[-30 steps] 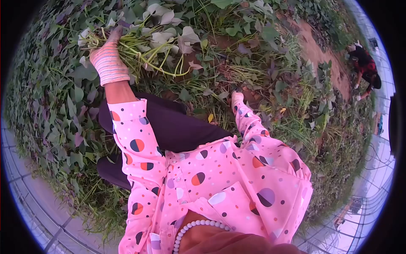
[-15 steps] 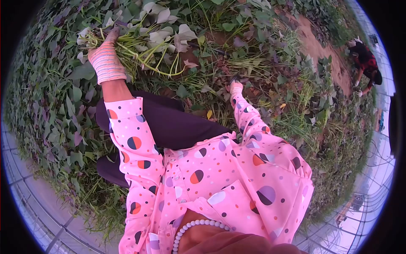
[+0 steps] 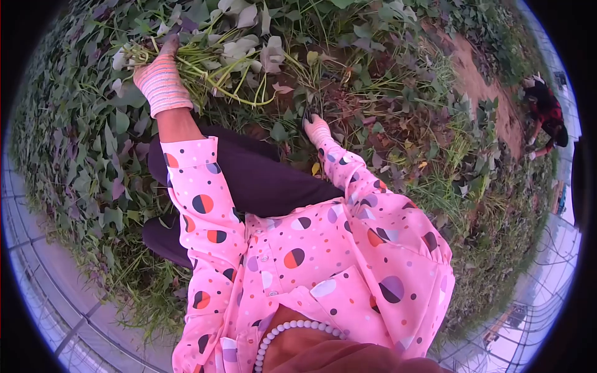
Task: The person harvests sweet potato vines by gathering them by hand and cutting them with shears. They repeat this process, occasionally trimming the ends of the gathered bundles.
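Observation:
My left hand (image 3: pixel 163 81), in a striped glove with dark fingertips, is closed round a bunch of cut green stems with leaves (image 3: pixel 217 65). The stems fan out to the right of the hand, just above the plants. Lower and nearer the middle, my right hand (image 3: pixel 316 127), in a similar light glove, is closed beside a small dark curved object (image 3: pixel 306 118) at its fingers; its shape is too small to tell. That hand is low among the stems and leaves on the ground (image 3: pixel 348 99).
Dense leafy vines (image 3: pixel 68 143) cover the left side. A strip of bare brown soil (image 3: pixel 476 81) runs at the upper right. Another person (image 3: pixel 544 112) in dark and red clothes bends over at the far right. My dark-trousered knee (image 3: pixel 249 174) lies between my arms.
My right hand has moved left, nearer the left hand and the bunch. My left hand still holds the stems, almost in the same place. The view has shifted slightly.

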A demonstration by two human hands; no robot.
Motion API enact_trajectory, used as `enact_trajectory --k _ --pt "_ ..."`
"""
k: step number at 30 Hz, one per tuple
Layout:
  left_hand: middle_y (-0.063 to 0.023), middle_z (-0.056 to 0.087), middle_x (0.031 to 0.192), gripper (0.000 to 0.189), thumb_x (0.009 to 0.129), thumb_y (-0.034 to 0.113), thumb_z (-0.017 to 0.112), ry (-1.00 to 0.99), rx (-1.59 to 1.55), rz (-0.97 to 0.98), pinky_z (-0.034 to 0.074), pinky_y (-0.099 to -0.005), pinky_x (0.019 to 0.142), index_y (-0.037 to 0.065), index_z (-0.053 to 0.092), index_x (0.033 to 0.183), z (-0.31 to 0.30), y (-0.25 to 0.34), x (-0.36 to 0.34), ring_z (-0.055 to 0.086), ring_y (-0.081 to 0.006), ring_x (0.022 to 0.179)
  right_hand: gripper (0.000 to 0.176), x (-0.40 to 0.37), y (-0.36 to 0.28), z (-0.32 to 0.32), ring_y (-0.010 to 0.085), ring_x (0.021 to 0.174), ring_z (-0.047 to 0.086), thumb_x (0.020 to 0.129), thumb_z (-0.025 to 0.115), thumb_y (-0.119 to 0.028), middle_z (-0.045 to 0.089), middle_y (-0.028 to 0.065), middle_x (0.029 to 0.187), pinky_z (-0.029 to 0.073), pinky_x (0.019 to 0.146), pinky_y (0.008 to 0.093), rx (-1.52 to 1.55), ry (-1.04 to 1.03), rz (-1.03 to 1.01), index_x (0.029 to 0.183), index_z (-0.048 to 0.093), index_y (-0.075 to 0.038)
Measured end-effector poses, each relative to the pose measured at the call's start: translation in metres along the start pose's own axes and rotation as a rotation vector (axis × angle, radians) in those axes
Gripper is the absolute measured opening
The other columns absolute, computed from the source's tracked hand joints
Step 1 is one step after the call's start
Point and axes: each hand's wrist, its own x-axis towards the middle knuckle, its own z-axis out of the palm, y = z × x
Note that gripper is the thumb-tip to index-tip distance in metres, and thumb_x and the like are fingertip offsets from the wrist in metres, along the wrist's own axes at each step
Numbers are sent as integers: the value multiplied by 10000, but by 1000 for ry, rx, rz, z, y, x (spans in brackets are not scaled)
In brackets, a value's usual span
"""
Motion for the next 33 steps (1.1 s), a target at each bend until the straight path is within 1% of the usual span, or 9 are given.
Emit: enact_trajectory --k 6,7,8,14,16,22,24,30,33 --pt "-153 623 1097 725 646 88 843 148 150 -5 525 -358 794 -70 477 1252 4 11 -3 624 -229 855 486 -2 57 -24 310 859 647 870 538 -427 673 184 926 490 753 367 383 54 -21 1086 615 2" --pt "-153 622 1106 733 642 90 846 134 250 10 515 -349 809 -71 475 1254 7 14 -5 621 -226 864 464 -9 51 -40 240 684 631 879 552 -491 669 113 809 484 581 340 901 -191 481 980 657 -50" --pt "-152 620 1114 741 639 91 849 121 350 24 505 -341 824 -72 474 1256 8 16 -7 618 -223 874 482 -14 50 -57 181 589 586 850 578 -566 647 58 766 446 480 313 1111 -431 469 958 643 -101" --pt "-163 616 1130 786 629 166 863 56 286 47 479 -353 864 -106 467 1252 5 9 -7 605 -234 918 572 5 42 -52 213 615 573 824 585 -595 633 70 859 441 502 315 1417 -453 532 1017 577 -57" --pt "-93 669 1054 708 655 468 780 22 560 183 484 -262 818 -71 597 1077 -2 -5 4 603 -105 811 575 32 67 -35 212 629 568 807 620 -581 626 57 806 452 537 313 1572 -624 445 1010 576 -45" --pt "-145 626 1192 795 702 568 678 -19 852 314 438 -292 948 -43 561 1197 5 -17 15 608 -202 1077 445 37 48 -33 134 447 430 803 626 -572 552 -10 617 324 396 272 1375 -439 512 843 610 -129" --pt "-141 609 1222 763 764 527 651 -119 1362 321 424 -290 965 -51 516 1244 13 -11 8 594 -209 1097 367 25 39 -24 134 422 457 835 596 -515 528 -12 594 314 358 291 977 -94 416 776 570 -154" --pt "-140 647 1130 500 833 322 650 -382 907 399 433 -306 932 -31 522 1163 35 -10 -35 608 -258 1022 488 51 22 -20 159 563 568 803 620 -533 642 38 727 443 506 325 1140 119 337 922 637 -60" --pt "-130 640 1138 447 825 223 642 -448 897 338 425 -304 937 -14 495 1174 41 -40 -22 603 -259 1018 621 114 27 -7 207 651 563 691 753 -567 653 83 855 479 590 376 1240 427 636 996 641 -38"
